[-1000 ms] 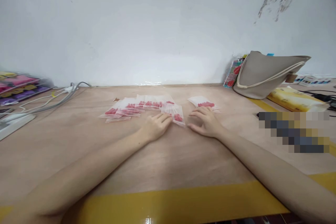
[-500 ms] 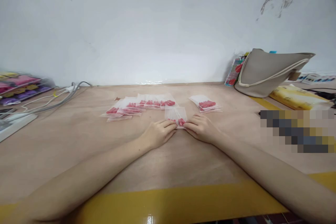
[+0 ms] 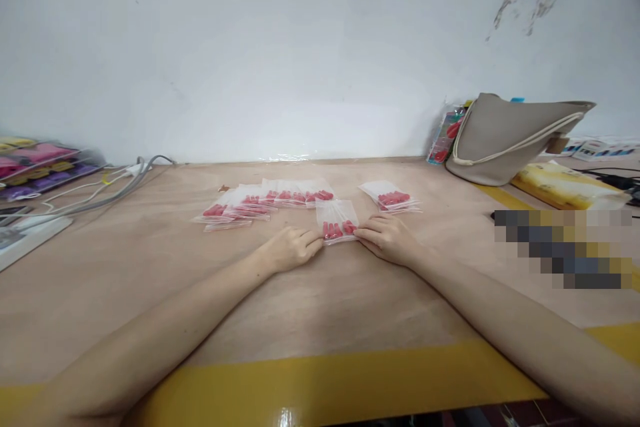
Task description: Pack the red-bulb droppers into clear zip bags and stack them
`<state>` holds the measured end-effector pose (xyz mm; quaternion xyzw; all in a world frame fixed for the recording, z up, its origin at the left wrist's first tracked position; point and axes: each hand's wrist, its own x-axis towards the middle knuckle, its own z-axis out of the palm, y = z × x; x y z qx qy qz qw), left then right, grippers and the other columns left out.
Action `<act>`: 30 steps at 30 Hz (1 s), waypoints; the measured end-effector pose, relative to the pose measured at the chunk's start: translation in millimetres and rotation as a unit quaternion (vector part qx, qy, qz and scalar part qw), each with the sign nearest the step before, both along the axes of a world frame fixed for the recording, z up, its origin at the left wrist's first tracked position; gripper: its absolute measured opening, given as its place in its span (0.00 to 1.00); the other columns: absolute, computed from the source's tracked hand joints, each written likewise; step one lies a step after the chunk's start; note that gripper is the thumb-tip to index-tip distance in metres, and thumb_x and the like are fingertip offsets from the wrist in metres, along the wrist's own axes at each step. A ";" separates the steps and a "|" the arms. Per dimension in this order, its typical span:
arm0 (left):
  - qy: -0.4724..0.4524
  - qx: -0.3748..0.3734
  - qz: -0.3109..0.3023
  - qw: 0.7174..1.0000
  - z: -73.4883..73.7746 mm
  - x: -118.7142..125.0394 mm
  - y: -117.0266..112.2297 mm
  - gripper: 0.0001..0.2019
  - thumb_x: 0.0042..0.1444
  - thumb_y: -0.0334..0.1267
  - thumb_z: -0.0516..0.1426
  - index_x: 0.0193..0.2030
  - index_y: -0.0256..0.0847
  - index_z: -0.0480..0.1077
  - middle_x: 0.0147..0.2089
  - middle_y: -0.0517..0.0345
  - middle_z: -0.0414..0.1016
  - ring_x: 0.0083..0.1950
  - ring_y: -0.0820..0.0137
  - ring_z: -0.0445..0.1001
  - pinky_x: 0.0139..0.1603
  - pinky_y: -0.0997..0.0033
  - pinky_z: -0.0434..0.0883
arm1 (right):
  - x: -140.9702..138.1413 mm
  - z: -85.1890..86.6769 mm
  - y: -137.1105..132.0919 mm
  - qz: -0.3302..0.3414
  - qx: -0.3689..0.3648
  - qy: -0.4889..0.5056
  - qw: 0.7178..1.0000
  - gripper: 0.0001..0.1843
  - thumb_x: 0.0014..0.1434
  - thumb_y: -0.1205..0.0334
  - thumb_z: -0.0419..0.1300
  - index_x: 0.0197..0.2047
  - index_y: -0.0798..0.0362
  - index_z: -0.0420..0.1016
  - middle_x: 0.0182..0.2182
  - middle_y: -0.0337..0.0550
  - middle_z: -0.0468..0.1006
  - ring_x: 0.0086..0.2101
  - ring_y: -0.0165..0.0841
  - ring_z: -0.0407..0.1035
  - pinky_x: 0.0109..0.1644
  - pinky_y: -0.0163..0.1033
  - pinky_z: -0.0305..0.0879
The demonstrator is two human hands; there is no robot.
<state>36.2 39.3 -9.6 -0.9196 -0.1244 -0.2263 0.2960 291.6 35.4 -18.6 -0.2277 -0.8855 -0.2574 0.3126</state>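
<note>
A small clear plastic bag [image 3: 336,211] with several red pieces [image 3: 332,230] inside lies between my hands. My left hand [image 3: 294,248] has its fingers closed at the bag's left lower corner. On the opposite side, the fingertips of my right hand [image 3: 386,239] pinch the right lower edge, close to the red pieces. Beyond my left hand, a fanned row of similar bags [image 3: 295,193] with red contents lies flat. A smaller stack of such bags [image 3: 393,197] rests just past my right hand.
A grey bag [image 3: 505,140] with a cord stands at the back right, beside a colourful package [image 3: 444,137] and a yellow-and-white pack [image 3: 565,185]. Cables [image 3: 120,190] and bags of coloured items [image 3: 47,167] lie at the left. Yellow tape [image 3: 310,383] runs along the front edge.
My left hand has shifted left to the bag's corner, uncovering more red pieces. The bag is slightly tilted now. My right hand stays near the same place.
</note>
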 end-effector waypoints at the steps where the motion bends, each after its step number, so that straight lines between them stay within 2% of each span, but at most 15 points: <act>1: 0.006 0.000 0.001 1.000 0.4 1.1 -0.4 0.13 0.63 0.28 0.44 0.35 0.35 0.69 0.34 0.52 0.75 0.29 0.71 0.74 0.27 0.74 0.69 | -3.2 0.4 -1.6 -0.007 0.001 0.003 1.000 0.08 0.59 0.67 0.53 0.34 0.53 0.74 0.28 0.41 0.77 0.29 0.29 0.67 0.35 0.36 0.59; 5: 0.015 -0.007 0.014 1.000 -1.3 6.0 -0.8 0.15 0.64 0.29 0.43 0.33 0.35 0.69 0.32 0.52 0.74 0.28 0.72 0.73 0.28 0.75 0.70 | -26.1 1.1 -8.0 -0.012 0.014 -0.014 1.000 0.08 0.59 0.66 0.52 0.35 0.52 0.73 0.30 0.42 0.76 0.33 0.31 0.66 0.38 0.39 0.56; 9: 0.016 -0.012 0.023 1.000 -3.8 6.0 0.9 0.16 0.64 0.29 0.43 0.32 0.35 0.69 0.33 0.52 0.74 0.30 0.72 0.73 0.30 0.75 0.70 | -46.9 2.6 -9.3 -0.002 0.060 -0.049 0.997 0.13 0.60 0.70 0.50 0.28 0.53 0.72 0.26 0.41 0.74 0.31 0.30 0.62 0.37 0.39 0.54; 12: 0.017 -0.012 0.024 0.999 -3.6 3.8 1.6 0.16 0.64 0.28 0.42 0.33 0.35 0.69 0.33 0.52 0.74 0.31 0.72 0.73 0.31 0.75 0.70 | -50.5 4.8 -7.2 0.007 0.089 -0.074 0.993 0.15 0.60 0.70 0.49 0.26 0.54 0.72 0.26 0.41 0.73 0.31 0.30 0.61 0.37 0.39 0.53; 22: 0.009 -0.023 0.027 0.999 -4.1 6.4 1.9 0.17 0.64 0.30 0.42 0.30 0.35 0.68 0.32 0.53 0.74 0.30 0.72 0.72 0.30 0.75 0.69 | -48.2 7.7 -2.2 -0.026 0.074 -0.116 0.990 0.15 0.62 0.70 0.45 0.29 0.56 0.70 0.27 0.44 0.72 0.33 0.32 0.59 0.39 0.41 0.52; 30: -0.014 -0.048 0.044 0.998 -3.4 0.2 0.7 0.14 0.64 0.31 0.44 0.33 0.36 0.69 0.33 0.55 0.74 0.31 0.73 0.73 0.29 0.76 0.69 | -4.7 10.3 -5.5 -0.083 0.028 -0.096 0.991 0.15 0.62 0.69 0.46 0.28 0.54 0.69 0.25 0.43 0.71 0.33 0.33 0.61 0.38 0.41 0.50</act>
